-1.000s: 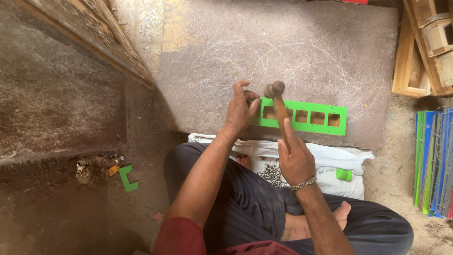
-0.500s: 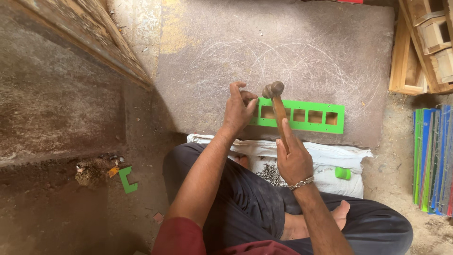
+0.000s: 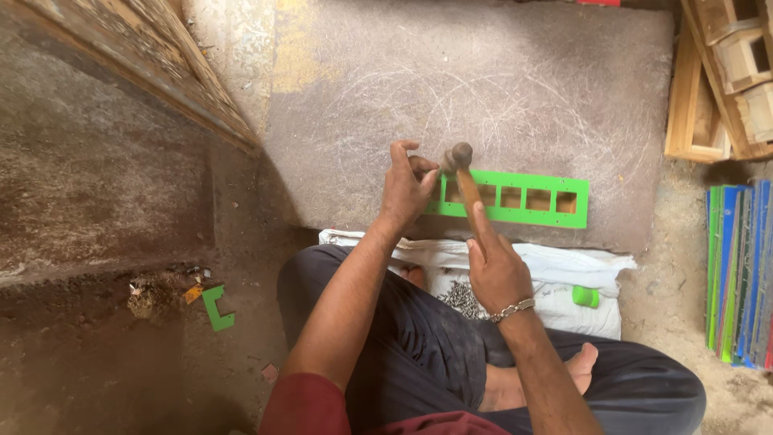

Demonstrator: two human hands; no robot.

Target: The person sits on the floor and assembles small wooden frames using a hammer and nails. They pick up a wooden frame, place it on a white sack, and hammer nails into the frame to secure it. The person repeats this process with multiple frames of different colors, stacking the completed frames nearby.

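A flat green strip with several square cut-outs lies on a grey stone slab in front of me. My left hand pinches something small at the strip's left end, too small to make out. My right hand grips the wooden handle of a hammer, whose round head sits just above the strip's left end, close to my left fingers. I sit cross-legged in dark trousers with a bare foot showing.
A white sack lies over my lap edge with a pile of small dark nails and a green cap on it. Wooden frames stack at right, coloured sheets stand on edge, a green offcut lies on dirt.
The hammer head has stayed near the strip's left end with only slight shifts. My left hand keeps pinching at the same spot. The strip has not moved.
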